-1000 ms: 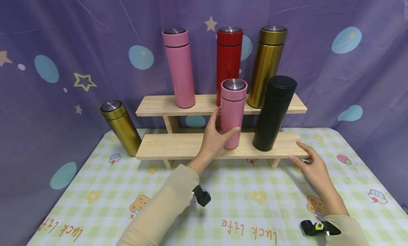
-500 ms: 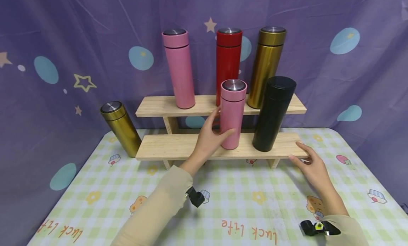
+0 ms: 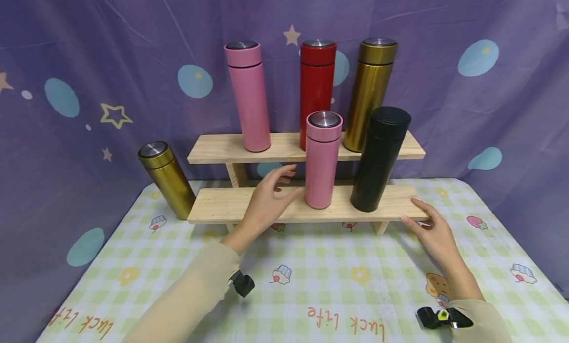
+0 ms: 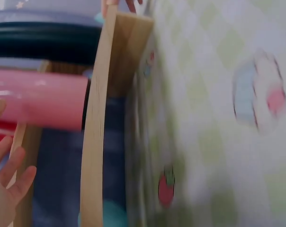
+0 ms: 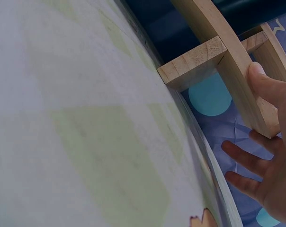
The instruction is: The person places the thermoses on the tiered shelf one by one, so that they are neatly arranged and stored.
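A pink thermos bottle stands upright on the lower board of a two-tier wooden shelf. My left hand is just left of it, fingers spread and holding nothing; in the left wrist view its fingers appear beside the pink body. At the lower board's right end, my right hand grips the corner. The right wrist view puts the thumb on the board's front edge, with a finger at its end. A black thermos stands right of the pink one.
On the upper board stand another pink thermos, a red thermos partly hidden by the front pink one, and a gold thermos. A second gold thermos stands on the checked tablecloth left of the shelf. A purple curtain hangs behind.
My left hand has let go of the front pink thermos and drawn away to the left. That thermos stays standing on the lower board. The right hand keeps its place on the shelf's end.
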`<state>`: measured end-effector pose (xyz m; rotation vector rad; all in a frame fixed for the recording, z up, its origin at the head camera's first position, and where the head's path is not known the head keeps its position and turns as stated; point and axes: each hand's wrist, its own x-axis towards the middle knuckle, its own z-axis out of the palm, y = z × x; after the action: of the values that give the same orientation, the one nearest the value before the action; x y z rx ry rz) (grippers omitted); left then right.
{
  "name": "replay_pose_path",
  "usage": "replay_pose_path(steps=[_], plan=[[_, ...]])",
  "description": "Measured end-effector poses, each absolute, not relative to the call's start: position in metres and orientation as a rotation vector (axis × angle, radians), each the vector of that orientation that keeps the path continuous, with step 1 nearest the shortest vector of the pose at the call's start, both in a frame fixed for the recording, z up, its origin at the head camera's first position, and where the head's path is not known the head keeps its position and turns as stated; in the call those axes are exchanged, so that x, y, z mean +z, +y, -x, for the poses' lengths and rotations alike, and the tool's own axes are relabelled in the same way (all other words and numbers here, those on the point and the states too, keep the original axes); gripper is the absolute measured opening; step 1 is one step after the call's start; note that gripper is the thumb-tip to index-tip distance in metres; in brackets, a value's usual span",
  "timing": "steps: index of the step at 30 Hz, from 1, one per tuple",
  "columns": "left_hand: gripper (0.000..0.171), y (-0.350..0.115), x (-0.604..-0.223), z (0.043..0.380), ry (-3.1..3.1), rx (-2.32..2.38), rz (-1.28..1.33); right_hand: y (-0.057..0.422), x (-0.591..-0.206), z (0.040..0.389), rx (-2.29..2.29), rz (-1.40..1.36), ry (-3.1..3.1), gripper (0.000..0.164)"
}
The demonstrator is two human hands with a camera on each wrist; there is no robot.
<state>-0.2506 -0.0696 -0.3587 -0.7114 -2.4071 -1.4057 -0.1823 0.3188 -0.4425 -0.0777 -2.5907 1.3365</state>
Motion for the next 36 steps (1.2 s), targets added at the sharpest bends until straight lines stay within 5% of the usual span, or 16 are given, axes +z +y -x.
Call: replay_pose_path(steps=[11, 36], plan=[[0.049, -0.135, -0.359, 0.245, -2.396, -1.272, 0.709, 0.318, -0.442, 0.182, 1.325, 0.092, -2.602, 0.071], [0.045, -0.238, -0.390, 0.220, -2.238, -1.249, 0.185, 0.316, -0.442, 0.181, 1.361, 0.108, -2.577, 0.071]])
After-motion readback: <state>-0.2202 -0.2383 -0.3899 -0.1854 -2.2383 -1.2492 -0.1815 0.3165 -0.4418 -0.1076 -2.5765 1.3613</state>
